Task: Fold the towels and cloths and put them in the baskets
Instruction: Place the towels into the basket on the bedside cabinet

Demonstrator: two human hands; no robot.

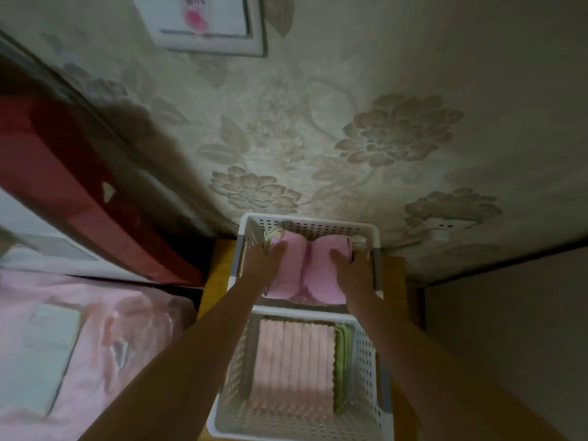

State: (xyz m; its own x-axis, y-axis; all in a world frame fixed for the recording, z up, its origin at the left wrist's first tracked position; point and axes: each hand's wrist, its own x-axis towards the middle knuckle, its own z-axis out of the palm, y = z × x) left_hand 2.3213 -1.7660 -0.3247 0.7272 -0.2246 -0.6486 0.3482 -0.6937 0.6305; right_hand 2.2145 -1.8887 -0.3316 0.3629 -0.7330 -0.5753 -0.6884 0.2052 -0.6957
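Head camera looks down at two white perforated baskets set end to end on a yellowish wooden surface (222,262) that runs up against a wall with floral wallpaper (381,138).

Inside the far basket (310,219) are pink towels (310,272), folded into two thick bundles that sit side by side with a dark crease between them. Their surface is soft and plain, rounded at the near ends. At each far corner of that basket a bit of pale greenish cloth (272,237) peeks out beside the pink, too small to make out further.

Both hands are on these towels. The left hand (265,261) lies on the left bundle with its fingers fairly straight and pointing away, pressing down on the top. The right hand (351,265) lies on the right bundle in the same manner, fingers extended over the fabric near the basket's right rim. Neither hand plainly curls around the cloth; they look flat and open against it. Both bare forearms reach in from the near edge, crossing over the near basket's sides.

The near basket (366,361) holds a light pink ribbed cloth (294,364) laid flat, filling most of its floor, with vertical ridges running near to far. Along its right side stand folded green cloths (343,361) on edge, touching the pink one.

To the left lies a bed with pink bedding (127,329) and a pale flat rectangular item (44,351) on it. A dark red panel (79,186) slants behind it.
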